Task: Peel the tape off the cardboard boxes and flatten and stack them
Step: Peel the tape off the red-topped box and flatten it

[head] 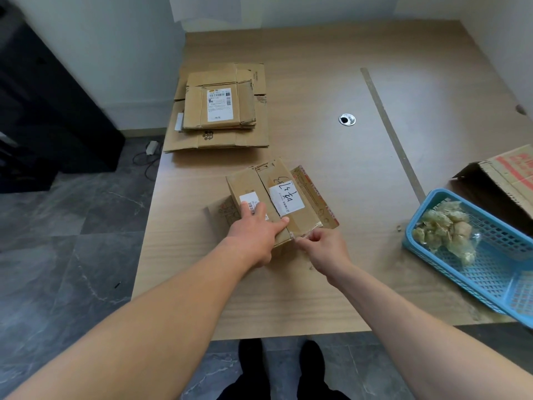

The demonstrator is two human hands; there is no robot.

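A left hand (253,230), fingers straight, presses a cardboard box (277,194) on the surface (317,145); the right hand (324,248) pinches clear tape (307,233) at its near edge; flattened boxes (219,111) lie stacked beyond.

Surfaces: pale wood-grain laminate bench (317,90) matt, smooth; small brown cardboard box (261,183) matt, fibrous; its white paper labels (286,199) smooth. Clear tape strip (307,230) at the box's near edge glossy. Blue lattice plastic basket (490,287) faint sheen. Round metal grommet (347,119) polished.
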